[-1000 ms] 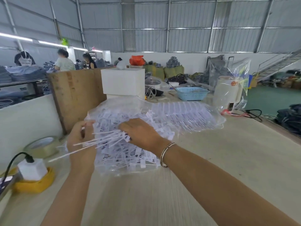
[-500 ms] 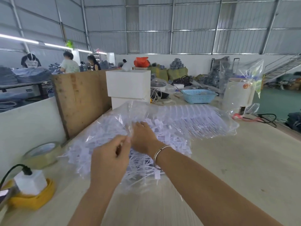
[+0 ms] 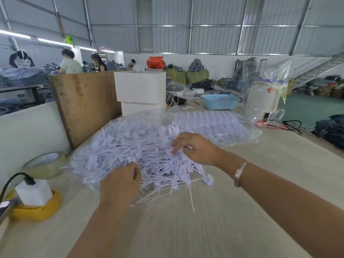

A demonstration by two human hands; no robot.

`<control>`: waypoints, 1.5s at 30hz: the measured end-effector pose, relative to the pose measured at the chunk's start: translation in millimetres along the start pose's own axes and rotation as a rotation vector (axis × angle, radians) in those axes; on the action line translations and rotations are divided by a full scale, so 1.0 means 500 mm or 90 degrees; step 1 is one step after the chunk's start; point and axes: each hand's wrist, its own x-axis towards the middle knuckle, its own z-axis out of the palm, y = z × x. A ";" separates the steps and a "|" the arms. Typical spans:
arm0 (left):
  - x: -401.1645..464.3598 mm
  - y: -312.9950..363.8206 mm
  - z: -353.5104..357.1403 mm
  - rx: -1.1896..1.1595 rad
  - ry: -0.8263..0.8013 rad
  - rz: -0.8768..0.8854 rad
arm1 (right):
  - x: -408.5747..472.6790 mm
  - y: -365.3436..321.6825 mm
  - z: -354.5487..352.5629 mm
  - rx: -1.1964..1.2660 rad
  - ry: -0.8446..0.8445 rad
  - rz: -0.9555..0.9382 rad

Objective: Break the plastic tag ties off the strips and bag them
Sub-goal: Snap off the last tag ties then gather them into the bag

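A heap of loose white plastic tag ties (image 3: 126, 148) lies in a crumpled clear bag (image 3: 163, 116) on the pale wooden table (image 3: 186, 229). My left hand (image 3: 121, 181) sits at the heap's near edge, thumb and fingers pinched on the clear bag's film. Further in, my right hand (image 3: 195, 148), with a bracelet on its wrist, has its fingers curled into the ties at the heap's right side. Behind the heap, unbroken strips of ties (image 3: 214, 125) lie in rows inside a second clear bag. A few ties have spilled onto the table near my right wrist.
A tape roll (image 3: 44, 164) and a yellow reel with a white plug (image 3: 33, 200) lie at the left. A wooden board (image 3: 83, 105) and white boxes (image 3: 139, 86) stand behind the heap. Farther right are a blue basket (image 3: 219, 101) and a bagged white appliance (image 3: 260, 99).
My left hand held a bundle of ties a second ago; the bundle is now in the heap. Both hands came together at the bag, then spread apart and lower over the heap.
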 end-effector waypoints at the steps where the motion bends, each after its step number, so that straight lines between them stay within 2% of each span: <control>1: -0.001 0.002 -0.003 -0.008 0.007 -0.001 | -0.037 0.010 -0.008 -0.020 0.026 0.012; 4: -0.013 0.014 -0.008 0.003 0.098 0.019 | -0.135 0.042 -0.019 -0.088 0.056 0.129; 6: -0.022 0.033 -0.003 0.040 0.179 0.064 | -0.183 0.059 -0.012 -0.122 0.000 0.209; 9: -0.043 0.084 0.006 0.019 0.281 0.161 | -0.219 0.076 0.020 -0.165 -0.101 0.310; 11: -0.059 0.130 0.024 0.043 0.257 0.270 | -0.212 0.077 0.050 -0.170 -0.116 0.356; 12: -0.065 0.153 0.038 0.079 0.200 0.308 | -0.203 0.079 0.067 -0.180 -0.113 0.367; 15: -0.066 0.206 0.080 0.167 -0.032 0.272 | -0.173 0.081 0.105 -0.238 -0.084 0.345; 18: -0.040 0.220 0.102 0.202 -0.095 0.246 | -0.154 0.085 0.120 -0.274 -0.063 0.316; 21: -0.005 0.203 0.073 0.220 -0.045 0.260 | -0.134 0.094 0.111 -0.310 -0.043 0.253; 24: 0.034 0.162 0.033 0.286 0.026 0.263 | -0.095 0.093 0.094 -0.294 0.028 0.199; 29: 0.040 0.108 0.022 0.362 -0.061 0.222 | -0.033 0.063 0.138 -0.344 -0.008 0.116; 31: 0.026 0.103 0.025 0.324 -0.053 0.220 | -0.039 0.063 0.167 -0.368 -0.022 0.134; 33: 0.009 0.108 0.022 0.245 0.033 0.256 | -0.053 0.071 0.179 -0.374 -0.019 0.160; 34: -0.001 0.113 0.029 0.213 0.078 0.309 | -0.059 0.076 0.178 -0.373 -0.023 0.163; 36: -0.022 0.132 0.037 0.189 0.098 0.392 | -0.068 0.083 0.167 -0.337 -0.027 0.147; 39: -0.034 0.150 0.052 0.297 0.037 0.443 | -0.079 0.093 0.131 -0.195 0.033 0.148; 43: -0.012 0.151 0.019 0.203 0.062 0.451 | -0.103 0.112 0.085 0.039 0.237 0.267; 45: -0.007 0.153 -0.003 0.142 0.107 0.466 | -0.108 0.122 0.071 0.102 0.296 0.363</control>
